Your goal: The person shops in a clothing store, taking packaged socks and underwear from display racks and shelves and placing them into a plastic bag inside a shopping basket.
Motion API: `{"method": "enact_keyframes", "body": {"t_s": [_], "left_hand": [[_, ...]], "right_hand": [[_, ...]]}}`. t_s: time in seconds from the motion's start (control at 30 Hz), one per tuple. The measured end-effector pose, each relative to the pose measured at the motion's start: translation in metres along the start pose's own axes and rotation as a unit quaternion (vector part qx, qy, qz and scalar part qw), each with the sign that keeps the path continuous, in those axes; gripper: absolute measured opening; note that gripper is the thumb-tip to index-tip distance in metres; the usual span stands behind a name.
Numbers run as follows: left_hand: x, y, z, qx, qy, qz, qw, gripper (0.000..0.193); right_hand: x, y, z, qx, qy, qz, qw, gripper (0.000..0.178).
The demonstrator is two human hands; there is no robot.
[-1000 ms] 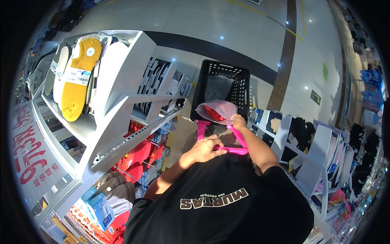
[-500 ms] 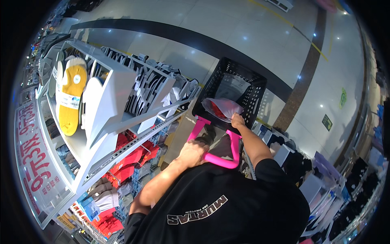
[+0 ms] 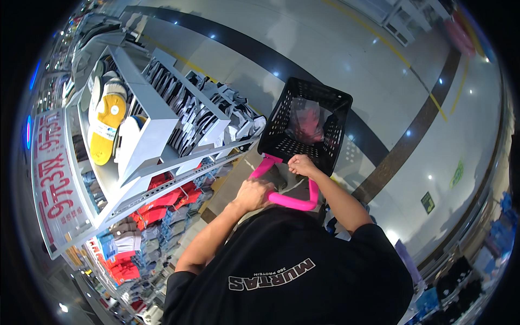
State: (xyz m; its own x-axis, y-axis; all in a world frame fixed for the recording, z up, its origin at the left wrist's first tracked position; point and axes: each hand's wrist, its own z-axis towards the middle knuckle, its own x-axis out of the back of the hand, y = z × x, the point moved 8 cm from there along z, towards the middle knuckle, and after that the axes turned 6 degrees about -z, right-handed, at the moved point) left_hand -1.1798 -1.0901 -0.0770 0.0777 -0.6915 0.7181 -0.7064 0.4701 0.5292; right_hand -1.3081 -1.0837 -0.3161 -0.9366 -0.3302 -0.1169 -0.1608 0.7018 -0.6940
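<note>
My left hand [image 3: 254, 195] is wrapped around the left side of the pink handle [image 3: 292, 202] of a shopping trolley. In front of the handle stands a black perforated basket [image 3: 337, 116]. A clear plastic package with something red inside [image 3: 307, 122] lies in the basket; its exact contents are blurred. Just behind the basket's near rim, above the handle's opening, my right hand [image 3: 303, 166] hovers with its fingers curled in. Nothing shows in that hand, and it is apart from the package.
A white shelf unit [image 3: 157, 105] of packed socks or insoles, one yellow pair [image 3: 108, 127] in front, stands close on the left. Below it hang red garments [image 3: 162, 200]. A sign board [image 3: 54, 179] faces out at far left. More goods [image 3: 455, 276] hang at right.
The package has left my right hand and lies deeper in the basket. My right hand has drawn back toward the handle. The trolley and I have shifted relative to the shelves; my left hand keeps its hold.
</note>
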Motion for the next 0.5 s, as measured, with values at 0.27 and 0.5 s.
{"method": "enact_keyframes", "body": {"t_s": [0.27, 0.5], "left_hand": [[0.047, 0.013, 0.076, 0.023, 0.116, -0.058, 0.991, 0.035], [0.082, 0.003, 0.131, 0.014, 0.224, -0.114, 0.968, 0.023]], "right_hand": [[0.033, -0.217, -0.125, 0.159, -0.103, -0.234, 0.954, 0.028], [0.081, -0.249, -0.118, 0.139, 0.058, -0.551, 0.821, 0.046]]}}
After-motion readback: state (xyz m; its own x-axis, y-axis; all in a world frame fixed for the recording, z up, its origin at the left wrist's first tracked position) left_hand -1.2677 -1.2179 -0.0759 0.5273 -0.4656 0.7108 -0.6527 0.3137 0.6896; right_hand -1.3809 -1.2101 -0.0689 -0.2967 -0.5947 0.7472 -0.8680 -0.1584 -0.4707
